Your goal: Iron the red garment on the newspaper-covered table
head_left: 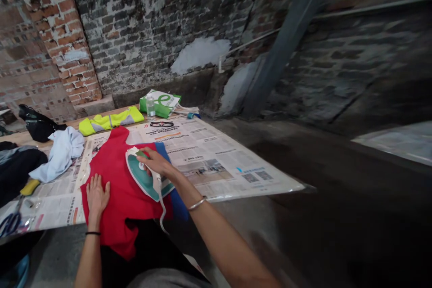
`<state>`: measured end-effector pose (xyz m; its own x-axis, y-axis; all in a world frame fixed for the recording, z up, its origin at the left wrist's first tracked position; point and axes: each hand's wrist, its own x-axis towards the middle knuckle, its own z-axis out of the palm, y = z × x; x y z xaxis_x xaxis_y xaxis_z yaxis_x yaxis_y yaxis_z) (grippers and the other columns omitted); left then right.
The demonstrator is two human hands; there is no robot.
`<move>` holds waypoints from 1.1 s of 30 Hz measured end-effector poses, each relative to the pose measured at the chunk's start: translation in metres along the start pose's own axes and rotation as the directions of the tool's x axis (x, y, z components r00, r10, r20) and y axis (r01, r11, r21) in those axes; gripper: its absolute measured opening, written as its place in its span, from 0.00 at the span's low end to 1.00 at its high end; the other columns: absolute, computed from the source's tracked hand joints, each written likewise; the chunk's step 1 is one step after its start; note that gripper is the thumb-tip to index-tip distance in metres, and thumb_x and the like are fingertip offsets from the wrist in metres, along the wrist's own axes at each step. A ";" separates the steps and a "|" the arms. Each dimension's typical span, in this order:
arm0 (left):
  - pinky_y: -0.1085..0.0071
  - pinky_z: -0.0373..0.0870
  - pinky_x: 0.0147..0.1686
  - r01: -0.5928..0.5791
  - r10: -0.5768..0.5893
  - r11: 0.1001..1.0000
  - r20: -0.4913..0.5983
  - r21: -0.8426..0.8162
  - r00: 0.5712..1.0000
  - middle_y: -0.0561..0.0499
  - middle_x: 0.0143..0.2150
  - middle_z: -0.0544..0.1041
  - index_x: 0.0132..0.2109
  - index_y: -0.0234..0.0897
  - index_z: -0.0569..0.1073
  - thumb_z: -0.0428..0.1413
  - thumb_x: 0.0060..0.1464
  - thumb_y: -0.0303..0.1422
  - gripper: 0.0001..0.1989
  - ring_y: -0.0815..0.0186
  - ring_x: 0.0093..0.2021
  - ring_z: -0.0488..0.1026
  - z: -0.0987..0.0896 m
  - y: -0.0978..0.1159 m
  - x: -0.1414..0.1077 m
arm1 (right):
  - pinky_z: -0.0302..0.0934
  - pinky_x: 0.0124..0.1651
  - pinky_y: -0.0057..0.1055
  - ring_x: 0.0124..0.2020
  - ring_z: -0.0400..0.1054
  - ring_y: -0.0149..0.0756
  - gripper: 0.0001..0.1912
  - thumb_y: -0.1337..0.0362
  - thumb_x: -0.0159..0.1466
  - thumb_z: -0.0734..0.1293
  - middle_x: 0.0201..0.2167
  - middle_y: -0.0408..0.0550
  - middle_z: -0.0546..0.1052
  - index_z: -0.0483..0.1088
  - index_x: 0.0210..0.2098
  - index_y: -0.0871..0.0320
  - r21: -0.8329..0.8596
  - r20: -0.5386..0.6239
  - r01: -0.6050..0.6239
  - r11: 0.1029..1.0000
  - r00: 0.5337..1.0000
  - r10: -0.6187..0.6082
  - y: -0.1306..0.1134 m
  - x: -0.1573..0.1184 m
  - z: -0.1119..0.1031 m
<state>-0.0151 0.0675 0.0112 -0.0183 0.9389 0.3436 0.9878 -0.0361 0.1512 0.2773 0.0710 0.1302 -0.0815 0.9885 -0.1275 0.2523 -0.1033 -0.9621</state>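
A red garment (pixel 111 157) lies spread over the near edge of the table, its lower part hanging down toward my lap. Flat on its left side rests my left hand (pixel 97 195), fingers stretched out. My right hand (pixel 154 162) is wrapped round the handle of a teal and white clothes iron (pixel 137 173), which sits on the garment's right part. From the iron's rear a white cord (pixel 163 216) drops past the table edge. Blue cloth (pixel 180 204) shows beside and beneath the red one, partly hidden by my right forearm.
Newspaper under clear plastic covers the table (pixel 216 144). Toward the back are eyeglasses (pixel 162 124), a clear bottle (pixel 150 107), a green and white bag (pixel 168 101) and a folded yellow vest (pixel 111 120). Pale blue cloth (pixel 62 153), dark clothes (pixel 20 171) and scissors (pixel 11 222) lie left.
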 end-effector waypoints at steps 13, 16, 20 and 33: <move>0.48 0.57 0.74 0.013 -0.014 0.999 0.017 0.046 1.000 0.35 0.73 0.66 0.69 0.27 0.68 0.45 0.69 0.43 0.31 0.49 0.75 0.61 -0.002 0.000 0.004 | 0.59 0.23 0.23 0.18 0.65 0.30 0.24 0.61 0.74 0.67 0.19 0.34 0.69 0.63 0.66 0.59 0.049 -0.073 -0.039 0.998 0.996 0.043 -0.007 0.027 0.005; 0.48 0.58 0.73 0.006 -0.006 0.999 0.006 0.050 1.000 0.35 0.73 0.66 0.69 0.27 0.69 0.45 0.69 0.42 0.30 0.50 0.74 0.62 -0.002 -0.001 0.003 | 0.59 0.25 0.22 0.20 0.66 0.31 0.24 0.62 0.74 0.66 0.18 0.34 0.68 0.61 0.67 0.62 0.018 -0.149 -0.034 0.999 0.988 0.037 -0.007 0.047 0.009; 0.49 0.58 0.73 -0.004 0.005 0.998 -0.026 0.060 1.000 0.34 0.72 0.67 0.69 0.27 0.69 0.46 0.69 0.41 0.30 0.50 0.74 0.63 0.001 0.001 0.001 | 0.60 0.25 0.23 0.19 0.65 0.30 0.25 0.61 0.74 0.66 0.19 0.34 0.69 0.60 0.67 0.62 -0.009 -0.147 -0.009 1.000 0.989 0.008 -0.006 0.052 0.009; 0.49 0.58 0.73 0.003 -0.002 0.999 -0.011 0.042 1.000 0.34 0.73 0.66 0.70 0.27 0.67 0.46 0.69 0.42 0.31 0.50 0.74 0.62 0.002 0.001 0.000 | 0.59 0.21 0.22 0.16 0.63 0.28 0.16 0.63 0.75 0.65 0.19 0.33 0.69 0.65 0.60 0.59 0.016 0.135 0.046 0.999 0.990 -0.048 -0.005 -0.007 -0.004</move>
<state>-0.0140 0.0681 0.0093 -0.0222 0.9352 0.3534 0.9934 -0.0191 0.1131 0.2804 0.0653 0.1370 -0.2226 0.9684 -0.1126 0.2325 -0.0594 -0.9708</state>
